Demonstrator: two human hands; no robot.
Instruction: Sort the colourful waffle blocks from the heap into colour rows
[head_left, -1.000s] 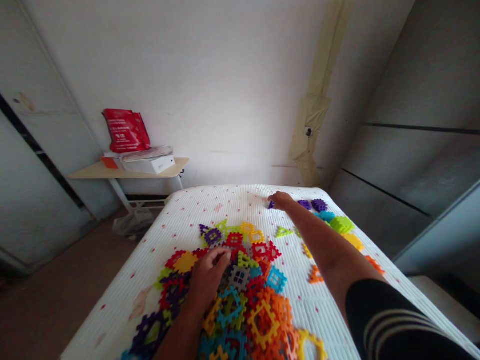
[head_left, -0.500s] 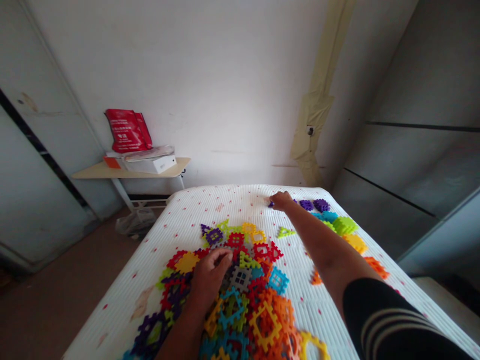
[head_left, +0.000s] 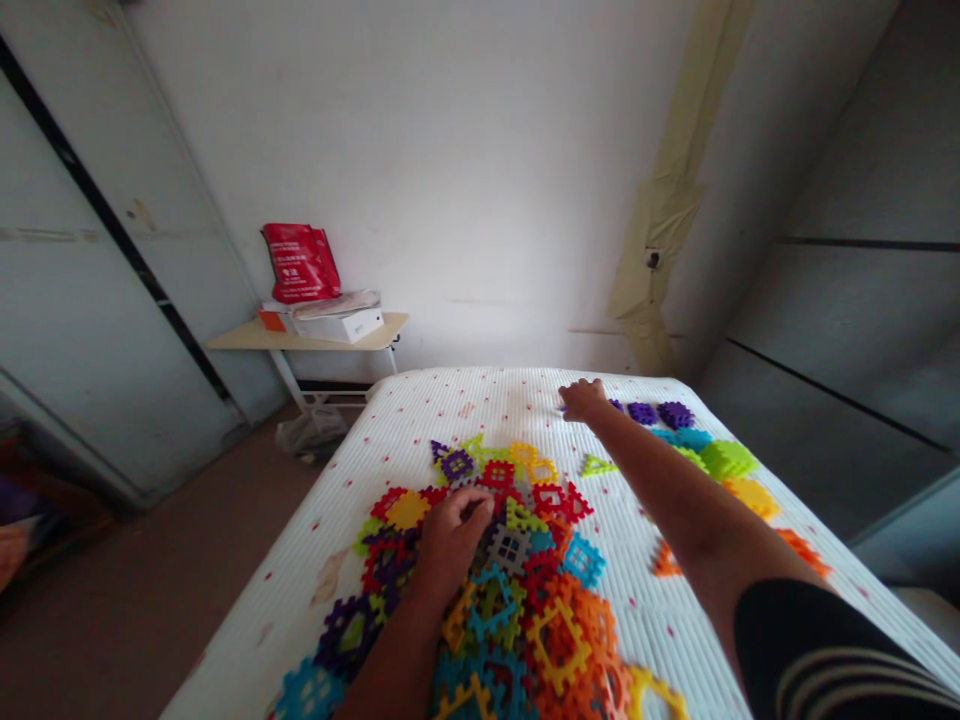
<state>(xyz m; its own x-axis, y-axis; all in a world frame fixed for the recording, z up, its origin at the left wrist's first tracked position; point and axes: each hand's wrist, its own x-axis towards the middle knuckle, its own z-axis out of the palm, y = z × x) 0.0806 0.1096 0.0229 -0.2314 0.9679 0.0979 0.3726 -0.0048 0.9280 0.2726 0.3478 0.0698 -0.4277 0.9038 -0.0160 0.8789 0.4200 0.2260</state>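
Note:
My right hand (head_left: 583, 400) reaches to the far part of the bed, its fingers closed on a purple interlocking plastic piece that shows only as a sliver at the fingertips. Beside it on the right lies a row of purple pieces (head_left: 642, 413). Over the big mixed pile of toothed building pieces (head_left: 564, 645) is my left hand (head_left: 457, 525), fingers curled in with thumb and forefinger close together; whatever is inside them, if anything, is hidden. A red window piece (head_left: 498, 474) and a grey window piece (head_left: 508, 549) lie near it.
Sorted stacks line the right side of the bed (head_left: 450, 395): blue (head_left: 688, 438), light green (head_left: 729, 459), yellow (head_left: 751, 496) and orange (head_left: 804, 550). A light-green triangle (head_left: 598, 465) lies apart. Beyond, a small table (head_left: 247, 337) bears a red bag (head_left: 298, 262) and white box.
The whole view has swung slightly left, so everything appears farther right. Both hands stay in nearly the same places over the bed; the right fingers sit lower around the purple piece.

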